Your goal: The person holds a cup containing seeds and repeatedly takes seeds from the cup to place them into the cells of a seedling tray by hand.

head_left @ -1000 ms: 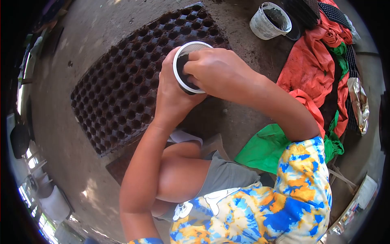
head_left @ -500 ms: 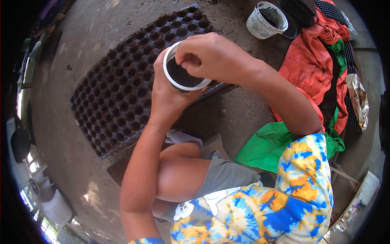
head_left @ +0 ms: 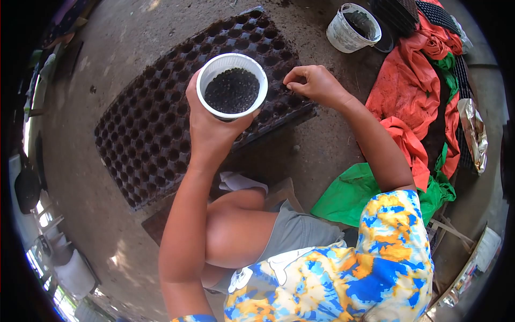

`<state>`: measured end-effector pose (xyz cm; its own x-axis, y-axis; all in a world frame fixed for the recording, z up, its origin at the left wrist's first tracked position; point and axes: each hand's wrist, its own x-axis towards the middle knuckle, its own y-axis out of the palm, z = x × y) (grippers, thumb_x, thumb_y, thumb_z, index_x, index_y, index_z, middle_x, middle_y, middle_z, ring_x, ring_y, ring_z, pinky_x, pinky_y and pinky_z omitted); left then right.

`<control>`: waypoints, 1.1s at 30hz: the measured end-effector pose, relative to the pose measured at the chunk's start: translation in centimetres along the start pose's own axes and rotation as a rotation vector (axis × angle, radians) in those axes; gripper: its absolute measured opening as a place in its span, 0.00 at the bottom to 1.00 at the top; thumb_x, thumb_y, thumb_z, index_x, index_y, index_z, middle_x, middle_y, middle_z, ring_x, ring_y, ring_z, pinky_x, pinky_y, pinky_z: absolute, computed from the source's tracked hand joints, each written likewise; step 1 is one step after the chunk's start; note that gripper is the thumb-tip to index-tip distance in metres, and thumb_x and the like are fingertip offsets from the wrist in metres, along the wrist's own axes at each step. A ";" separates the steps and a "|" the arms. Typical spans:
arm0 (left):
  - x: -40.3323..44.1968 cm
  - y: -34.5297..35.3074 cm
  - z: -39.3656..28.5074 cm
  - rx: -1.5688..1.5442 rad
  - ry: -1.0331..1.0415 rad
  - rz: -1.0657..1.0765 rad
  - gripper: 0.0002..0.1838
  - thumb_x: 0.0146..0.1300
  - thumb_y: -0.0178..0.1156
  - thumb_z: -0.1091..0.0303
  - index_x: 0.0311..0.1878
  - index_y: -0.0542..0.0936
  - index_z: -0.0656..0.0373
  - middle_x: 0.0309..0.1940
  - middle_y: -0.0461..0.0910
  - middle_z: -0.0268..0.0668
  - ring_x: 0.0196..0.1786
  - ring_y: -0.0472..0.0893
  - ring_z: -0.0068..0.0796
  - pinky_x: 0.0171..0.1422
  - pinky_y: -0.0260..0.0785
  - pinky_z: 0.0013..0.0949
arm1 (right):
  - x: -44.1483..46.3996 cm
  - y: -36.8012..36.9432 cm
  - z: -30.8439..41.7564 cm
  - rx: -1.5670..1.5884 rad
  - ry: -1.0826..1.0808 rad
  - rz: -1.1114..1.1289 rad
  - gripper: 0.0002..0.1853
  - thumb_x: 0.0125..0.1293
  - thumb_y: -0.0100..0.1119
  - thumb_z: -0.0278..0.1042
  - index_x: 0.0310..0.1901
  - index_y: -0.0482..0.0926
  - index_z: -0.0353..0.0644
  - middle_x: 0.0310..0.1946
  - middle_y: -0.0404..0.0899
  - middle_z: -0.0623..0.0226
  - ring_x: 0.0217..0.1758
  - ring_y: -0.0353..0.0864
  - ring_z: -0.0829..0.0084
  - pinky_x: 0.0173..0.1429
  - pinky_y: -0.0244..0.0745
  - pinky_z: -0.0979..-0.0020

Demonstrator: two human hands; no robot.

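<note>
My left hand (head_left: 215,131) is wrapped around a white plastic cup (head_left: 203,88), tilted so its inside faces me. Small dark round seeds (head_left: 232,91) fill the lower part of the cup. To the right of it, my right hand (head_left: 316,85) hovers at the right end of a dark seedling tray (head_left: 155,123), thumb and fingers pinched together. Whatever is between those fingertips is too small to make out. Rows of round cells cover the tray, with dark soil in and around them. The cup and left hand hide part of its middle.
A stained white bucket (head_left: 346,33) stands on the concrete floor (head_left: 75,177) at the upper right. Red cloth-like sheeting (head_left: 402,86), green sheeting (head_left: 348,196) and a crumpled foil packet (head_left: 472,134) lie along the right. More dark trays (head_left: 394,19) sit behind.
My right hand has come out of the cup and moved right, over the tray's end. The cup has shifted slightly left, and its seeds are now exposed.
</note>
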<state>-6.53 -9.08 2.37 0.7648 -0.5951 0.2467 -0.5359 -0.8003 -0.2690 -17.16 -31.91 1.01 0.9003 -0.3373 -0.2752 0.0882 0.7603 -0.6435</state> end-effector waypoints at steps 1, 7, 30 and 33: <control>0.0 0.0 0.0 -0.014 -0.004 0.000 0.52 0.40 0.79 0.71 0.68 0.58 0.61 0.57 0.74 0.43 0.60 0.76 0.35 0.65 0.69 0.36 | 0.0 0.0 0.0 -0.002 0.001 -0.004 0.08 0.63 0.63 0.30 0.43 0.84 0.39 0.33 0.86 0.68 0.35 0.81 0.81 0.42 0.76 0.75; 0.0 0.1 -0.1 -0.042 -0.022 -0.008 0.52 0.39 0.79 0.73 0.68 0.58 0.62 0.58 0.74 0.42 0.60 0.76 0.34 0.65 0.68 0.35 | 0.1 0.2 -0.9 0.011 -0.010 -0.005 0.08 0.63 0.63 0.29 0.42 0.84 0.39 0.33 0.85 0.68 0.35 0.80 0.81 0.42 0.75 0.76; 0.2 0.1 -0.1 -0.036 -0.024 0.042 0.53 0.41 0.79 0.74 0.69 0.56 0.62 0.60 0.71 0.42 0.63 0.73 0.33 0.69 0.64 0.36 | 0.0 1.7 -1.4 -0.282 -0.238 -0.126 0.07 0.57 0.64 0.30 0.37 0.83 0.40 0.33 0.82 0.59 0.37 0.83 0.62 0.43 0.78 0.65; 0.2 0.0 -0.3 -0.053 -0.052 0.050 0.53 0.41 0.79 0.74 0.69 0.56 0.62 0.61 0.70 0.42 0.65 0.72 0.33 0.71 0.63 0.36 | -0.4 0.7 -1.4 -0.289 -0.235 -0.149 0.06 0.58 0.63 0.31 0.37 0.84 0.41 0.34 0.82 0.59 0.39 0.83 0.61 0.45 0.78 0.64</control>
<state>-6.50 -9.17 2.72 0.7536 -0.6307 0.1854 -0.5908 -0.7734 -0.2299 -18.07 -31.96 -0.31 0.9627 -0.2701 -0.0141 0.1317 0.5136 -0.8479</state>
